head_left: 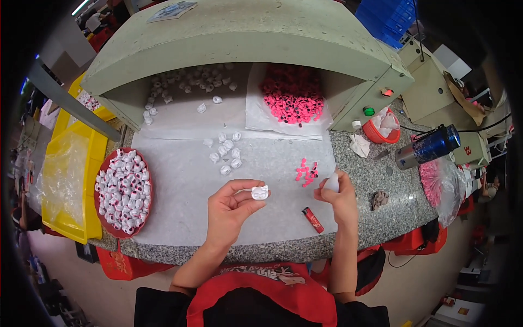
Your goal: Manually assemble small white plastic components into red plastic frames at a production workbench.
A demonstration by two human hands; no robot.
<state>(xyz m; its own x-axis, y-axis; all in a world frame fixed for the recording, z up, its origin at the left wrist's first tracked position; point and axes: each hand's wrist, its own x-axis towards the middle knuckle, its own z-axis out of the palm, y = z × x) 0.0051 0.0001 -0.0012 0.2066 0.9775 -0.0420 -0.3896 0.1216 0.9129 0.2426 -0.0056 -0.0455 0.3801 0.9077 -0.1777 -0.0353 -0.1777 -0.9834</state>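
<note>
Pinched between thumb and fingers, a small white moulded piece [260,193] sits at the fingertips of my left hand [231,206], its detailed side facing up. My right hand [340,200] is closed around a whitish, partly hidden object [332,182] whose kind I cannot make out. Just beyond that hand lies a loose scatter of small pink discs [306,171], some with dark spots. Several more white pieces [226,150] are grouped on the white paper sheet [180,185] ahead of my left hand. A red lighter-like item [312,220] rests nearer me.
At left stands a red bowl [98,210] full of white pieces with dark spots, beside a yellow tray [90,188]. A pale green metal hood [245,35] covers more white pieces and a pink disc heap [294,103]. A red basket [373,132] and blue bottle [436,143] stand right.
</note>
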